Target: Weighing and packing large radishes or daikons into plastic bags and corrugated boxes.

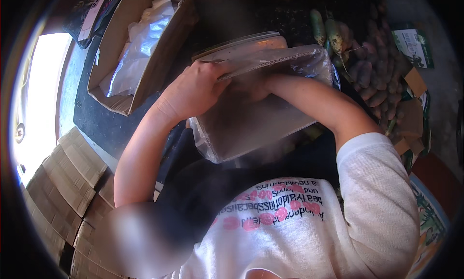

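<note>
Sleeves of a white knit top with pink and black print (309, 226) fill the lower frame, nearest the camera. Above them, at centre frame, a flat brown corrugated cardboard sheet inside a clear plastic bag (256, 119) is held tilted against the body.

Handling, as judged: the sheet appears light and stiff, but will crease if bent; the plastic film is thin, slippery and tears easily. Best purchase is on the cardboard edges through the film, not on loose film alone.

The left hand (195, 88) is closed over the upper left edge of the sheet, fingers curled on the rim. The right hand (251, 85) lies at the upper edge, partly hidden by the sheet; its grip cannot be determined.

Stacked flat brown cardboard pieces (63, 182) sit at the lower left. An open brown cardboard box with crumpled clear plastic lining (137, 47) occupies the upper left, near the left elbow's sweep. Purple sweet potatoes and green-tipped white radishes (367, 66) lie at the upper right, just beyond the bag's far corner.
</note>
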### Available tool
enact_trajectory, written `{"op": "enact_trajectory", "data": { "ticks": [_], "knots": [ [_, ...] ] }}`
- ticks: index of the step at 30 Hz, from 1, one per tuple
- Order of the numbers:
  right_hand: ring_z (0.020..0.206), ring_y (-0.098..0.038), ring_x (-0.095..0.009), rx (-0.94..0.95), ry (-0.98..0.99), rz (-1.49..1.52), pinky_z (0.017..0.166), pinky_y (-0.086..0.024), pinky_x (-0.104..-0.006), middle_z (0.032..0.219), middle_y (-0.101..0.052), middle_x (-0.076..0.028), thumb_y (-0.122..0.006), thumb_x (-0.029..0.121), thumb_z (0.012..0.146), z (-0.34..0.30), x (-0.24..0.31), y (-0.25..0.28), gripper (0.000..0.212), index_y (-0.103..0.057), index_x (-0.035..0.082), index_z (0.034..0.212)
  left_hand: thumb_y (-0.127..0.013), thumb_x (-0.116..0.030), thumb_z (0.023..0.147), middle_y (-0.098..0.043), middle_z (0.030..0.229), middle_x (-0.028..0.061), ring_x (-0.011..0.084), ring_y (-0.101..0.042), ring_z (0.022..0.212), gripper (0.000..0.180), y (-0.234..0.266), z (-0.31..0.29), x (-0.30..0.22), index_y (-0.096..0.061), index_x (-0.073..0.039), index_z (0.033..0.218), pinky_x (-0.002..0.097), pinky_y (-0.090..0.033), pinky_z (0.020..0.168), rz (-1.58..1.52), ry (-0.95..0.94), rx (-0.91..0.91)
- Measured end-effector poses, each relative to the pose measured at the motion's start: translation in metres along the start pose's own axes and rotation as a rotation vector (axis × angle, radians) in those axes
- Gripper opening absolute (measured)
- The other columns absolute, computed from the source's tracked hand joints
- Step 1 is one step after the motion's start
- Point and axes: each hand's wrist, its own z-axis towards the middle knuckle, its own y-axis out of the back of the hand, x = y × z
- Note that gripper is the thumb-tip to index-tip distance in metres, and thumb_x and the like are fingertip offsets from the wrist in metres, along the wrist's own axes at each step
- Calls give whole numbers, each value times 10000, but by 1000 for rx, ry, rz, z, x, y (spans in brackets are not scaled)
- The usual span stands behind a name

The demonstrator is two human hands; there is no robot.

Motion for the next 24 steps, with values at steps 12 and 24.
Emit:
{"op": "enact_trajectory", "data": {
  "ticks": [12,24],
  "knots": [
    [1050,-631,-350,-303,-55,81,957,-494,-476,1084,-675,-140,-610,425,920,-207,106,96,480,-632,55,1224,-524,58,826,-678,1071,248,398,-665,991,526,-5,1,-23,-629,-130,1306,456,-549,887,132,102,-53],
    [849,-621,-199,-919,177,-273,751,-553,-351,902,-634,-57,-674,65,698,-299,97,4,157,-651,41,851,-556,62,831,-683,1107,219,388,-647,1048,501,-14,1,-31,-631,-107,1297,458,-523,926,113,100,-80]
  ]
}}
